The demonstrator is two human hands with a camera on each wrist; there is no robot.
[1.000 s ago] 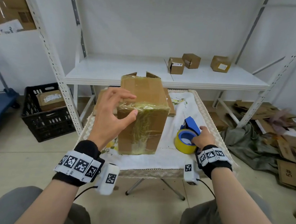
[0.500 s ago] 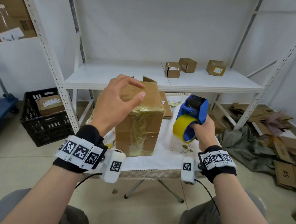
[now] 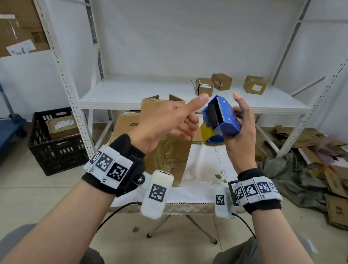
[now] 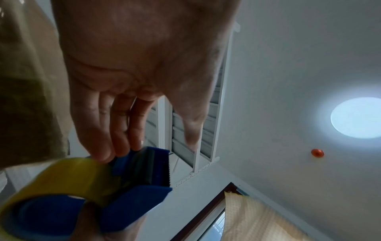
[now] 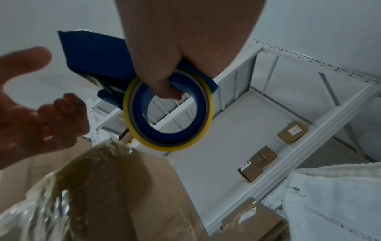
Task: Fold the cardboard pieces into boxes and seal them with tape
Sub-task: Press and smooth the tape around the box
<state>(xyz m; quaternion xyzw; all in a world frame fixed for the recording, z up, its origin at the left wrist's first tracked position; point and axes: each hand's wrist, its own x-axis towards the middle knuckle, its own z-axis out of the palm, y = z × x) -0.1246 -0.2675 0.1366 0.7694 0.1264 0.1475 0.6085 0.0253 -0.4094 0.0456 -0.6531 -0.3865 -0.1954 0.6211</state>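
Head view: tape dispenser [image 3: 220, 122] gripped by right hand [image 3: 243, 134]; loose-fingered, empty left hand [image 3: 165, 121] reaching — tape end should be peeled squarely.

Right hand [image 3: 241, 132] grips the tape dispenser [image 3: 220, 119], index finger raised; left hand [image 3: 165, 121] reaches across, fingertips [image 4: 103, 156] touching the roll beside that grip

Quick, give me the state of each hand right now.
Left hand: open, fingers reaching to the tape dispenser, fingertips at its yellow roll.
Right hand: holding the tape dispenser, thumb through the roll's core.
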